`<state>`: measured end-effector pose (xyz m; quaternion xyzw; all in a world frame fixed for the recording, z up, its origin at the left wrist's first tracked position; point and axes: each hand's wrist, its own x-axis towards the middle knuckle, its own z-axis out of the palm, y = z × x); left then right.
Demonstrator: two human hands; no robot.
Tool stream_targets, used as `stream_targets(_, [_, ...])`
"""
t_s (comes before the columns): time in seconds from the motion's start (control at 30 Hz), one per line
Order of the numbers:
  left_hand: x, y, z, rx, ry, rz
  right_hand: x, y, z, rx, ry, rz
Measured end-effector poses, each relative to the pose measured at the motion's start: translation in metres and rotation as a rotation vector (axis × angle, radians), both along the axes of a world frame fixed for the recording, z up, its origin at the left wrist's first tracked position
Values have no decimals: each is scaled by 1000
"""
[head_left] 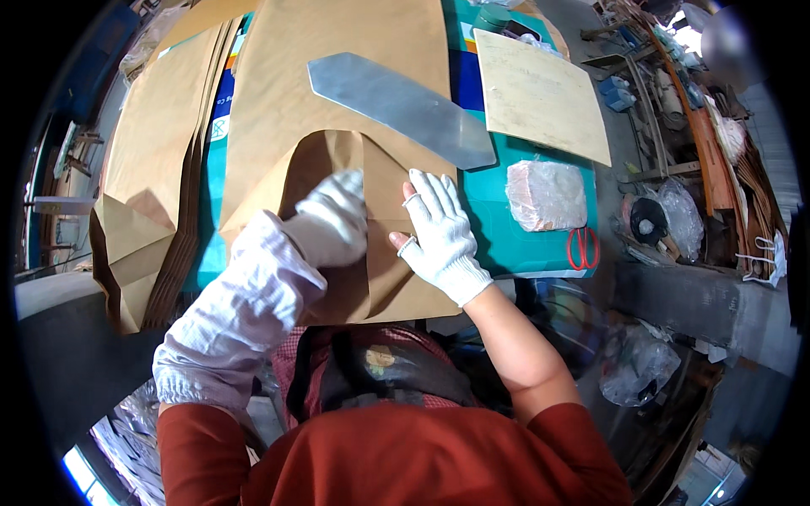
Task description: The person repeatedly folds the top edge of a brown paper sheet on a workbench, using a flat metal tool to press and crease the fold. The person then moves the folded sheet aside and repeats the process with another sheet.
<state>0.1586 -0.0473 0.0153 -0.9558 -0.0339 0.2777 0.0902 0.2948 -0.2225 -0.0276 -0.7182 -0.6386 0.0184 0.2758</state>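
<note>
A large sheet of brown paper lies on the teal table, its near end folded over into a flap. My left hand, in a white glove and a pale sleeve cover, presses down on the fold with fingers curled. Just right of it, my right hand, in a white glove with some fingertips bare, rests flat on the flap with fingers spread. A long flat metal blade lies across the paper beyond both hands.
A stack of folded brown paper lies at the left. A pale board, a plastic-wrapped pinkish block and red-handled scissors sit on the right of the table. Cluttered shelves and bags stand at far right.
</note>
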Motion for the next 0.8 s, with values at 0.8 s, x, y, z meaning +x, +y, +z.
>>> stream_targets(0.8, [-194,74,-29,-1252,-1013,755,-18,80,6,-63,-295,73])
